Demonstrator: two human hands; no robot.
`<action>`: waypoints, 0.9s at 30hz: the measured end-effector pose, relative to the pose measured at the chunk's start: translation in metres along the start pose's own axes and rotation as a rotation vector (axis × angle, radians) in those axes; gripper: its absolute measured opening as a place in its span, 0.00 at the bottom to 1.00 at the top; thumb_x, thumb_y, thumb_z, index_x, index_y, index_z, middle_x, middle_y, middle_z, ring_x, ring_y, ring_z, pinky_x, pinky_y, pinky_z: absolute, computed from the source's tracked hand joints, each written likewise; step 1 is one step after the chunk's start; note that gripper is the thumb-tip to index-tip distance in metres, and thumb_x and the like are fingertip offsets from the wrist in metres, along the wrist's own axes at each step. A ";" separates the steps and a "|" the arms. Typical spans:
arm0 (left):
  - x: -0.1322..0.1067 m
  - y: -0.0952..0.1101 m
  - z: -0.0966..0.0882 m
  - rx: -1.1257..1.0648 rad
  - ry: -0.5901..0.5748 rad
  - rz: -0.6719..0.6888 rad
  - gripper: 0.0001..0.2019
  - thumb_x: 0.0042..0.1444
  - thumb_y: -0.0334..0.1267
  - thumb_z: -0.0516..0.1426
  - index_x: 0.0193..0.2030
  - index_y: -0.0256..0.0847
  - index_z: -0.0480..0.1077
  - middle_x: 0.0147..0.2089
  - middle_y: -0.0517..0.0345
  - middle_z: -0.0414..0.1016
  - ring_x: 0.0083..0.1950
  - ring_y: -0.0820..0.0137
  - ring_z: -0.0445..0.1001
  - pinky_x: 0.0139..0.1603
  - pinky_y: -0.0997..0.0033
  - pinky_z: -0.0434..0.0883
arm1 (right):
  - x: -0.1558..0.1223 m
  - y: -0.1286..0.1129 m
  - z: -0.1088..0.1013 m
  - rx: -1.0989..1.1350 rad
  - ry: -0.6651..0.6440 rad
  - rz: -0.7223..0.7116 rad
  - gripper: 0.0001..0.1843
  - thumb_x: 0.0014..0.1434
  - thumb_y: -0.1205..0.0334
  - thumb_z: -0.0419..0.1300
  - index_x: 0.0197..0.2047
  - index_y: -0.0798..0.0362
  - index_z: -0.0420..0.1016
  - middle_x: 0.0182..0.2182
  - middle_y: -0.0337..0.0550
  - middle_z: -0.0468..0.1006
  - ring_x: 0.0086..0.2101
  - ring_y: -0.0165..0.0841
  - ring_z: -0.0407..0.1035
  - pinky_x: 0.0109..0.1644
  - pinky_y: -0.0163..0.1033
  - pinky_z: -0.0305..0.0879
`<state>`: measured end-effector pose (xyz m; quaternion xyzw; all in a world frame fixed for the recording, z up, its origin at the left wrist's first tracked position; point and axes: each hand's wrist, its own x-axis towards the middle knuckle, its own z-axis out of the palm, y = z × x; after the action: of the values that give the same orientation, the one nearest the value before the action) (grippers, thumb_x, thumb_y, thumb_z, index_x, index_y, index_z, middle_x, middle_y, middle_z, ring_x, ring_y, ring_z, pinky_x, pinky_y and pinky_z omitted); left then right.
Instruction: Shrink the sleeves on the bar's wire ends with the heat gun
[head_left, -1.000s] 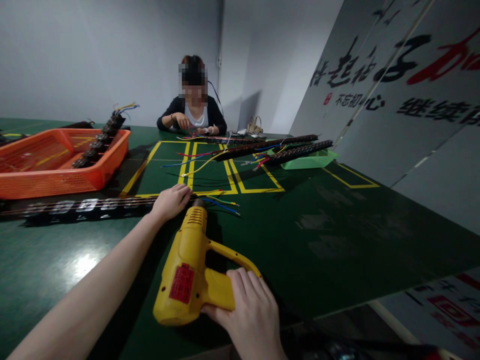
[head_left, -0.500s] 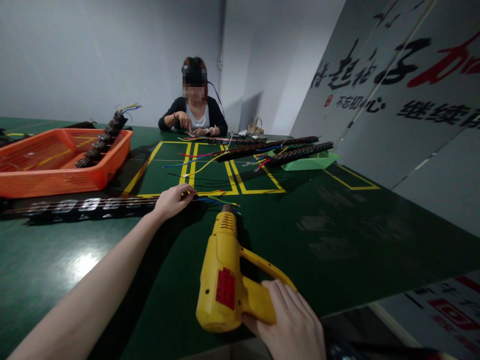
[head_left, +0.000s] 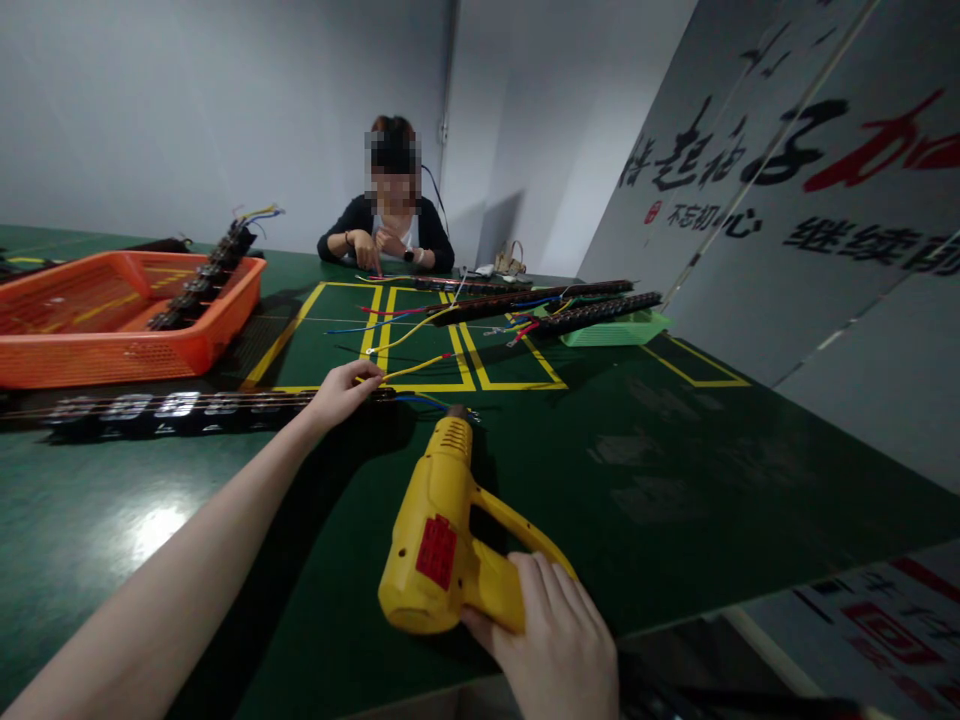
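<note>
- Gripping the heat gun (head_left: 450, 515), my right hand (head_left: 559, 630) clamps round its handle (head_left: 493, 585), fingers well behind the nozzle (head_left: 459, 412).
- From here, I pinch 1 yellow wire (head_left: 416, 368) in my left hand (head_left: 345, 393), its red tip (head_left: 448, 355) beyond the fingertips.

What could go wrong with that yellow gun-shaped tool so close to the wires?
If the yellow tool in the right hand is a heat gun, as it looks, and it is hot, its nozzle could scorch the blue wire, which runs toward it; the exact gap can't be told. The left hand is nearby, seemingly pinching the yellow wire, so swinging the nozzle leftward might burn it.
</note>
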<state>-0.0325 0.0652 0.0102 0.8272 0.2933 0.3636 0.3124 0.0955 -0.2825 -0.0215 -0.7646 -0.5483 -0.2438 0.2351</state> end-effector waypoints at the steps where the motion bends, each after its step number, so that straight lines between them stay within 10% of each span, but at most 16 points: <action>1: 0.000 0.001 0.000 -0.007 -0.002 -0.005 0.17 0.51 0.50 0.53 0.34 0.36 0.71 0.34 0.54 0.74 0.37 0.66 0.71 0.38 0.71 0.67 | 0.001 -0.004 0.002 0.006 0.006 0.000 0.33 0.61 0.33 0.41 0.42 0.55 0.67 0.34 0.47 0.74 0.37 0.41 0.69 0.44 0.45 0.57; 27: 0.002 -0.002 -0.008 0.049 -0.190 0.052 0.21 0.56 0.54 0.52 0.35 0.40 0.77 0.43 0.53 0.76 0.47 0.64 0.72 0.55 0.65 0.66 | 0.023 -0.044 0.018 0.287 -0.059 -0.069 0.34 0.56 0.28 0.44 0.36 0.53 0.69 0.29 0.42 0.71 0.32 0.37 0.66 0.37 0.43 0.58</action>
<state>-0.0380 0.0705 0.0137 0.8726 0.2497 0.2843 0.3088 0.0622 -0.2421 -0.0175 -0.7108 -0.6101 -0.1482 0.3171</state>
